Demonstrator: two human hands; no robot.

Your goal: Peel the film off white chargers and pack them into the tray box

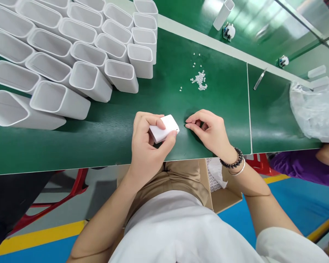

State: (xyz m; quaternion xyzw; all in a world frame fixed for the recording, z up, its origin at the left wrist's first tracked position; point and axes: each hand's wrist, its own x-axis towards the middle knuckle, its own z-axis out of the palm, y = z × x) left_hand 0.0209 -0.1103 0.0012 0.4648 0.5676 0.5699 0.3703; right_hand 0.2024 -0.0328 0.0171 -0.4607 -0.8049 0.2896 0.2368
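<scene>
My left hand (pixel 150 140) is closed around a white plastic housing (pixel 166 128), tilted so that its smooth end faces up, with a small dark slot near one corner. To the right, a little above the green table (pixel 164 98), my right hand (pixel 207 128) has thumb and forefinger pinched together; whatever sits between the tips is too small to name. Beyond it lies a loose pile of tiny clear pieces (pixel 200 80), a few scattered apart from the rest. Many similar white housings (pixel 122 75) stand in rows at the left, their open ends up.
At the back are another white housing (pixel 222 16) and a small round white part with a dark base (pixel 229 32). A slim pen-like tool (pixel 260 78) lies right. A clear plastic bag (pixel 315 109) is near a person's purple sleeve (pixel 298 164). An open carton (pixel 224 199) stands below the table edge.
</scene>
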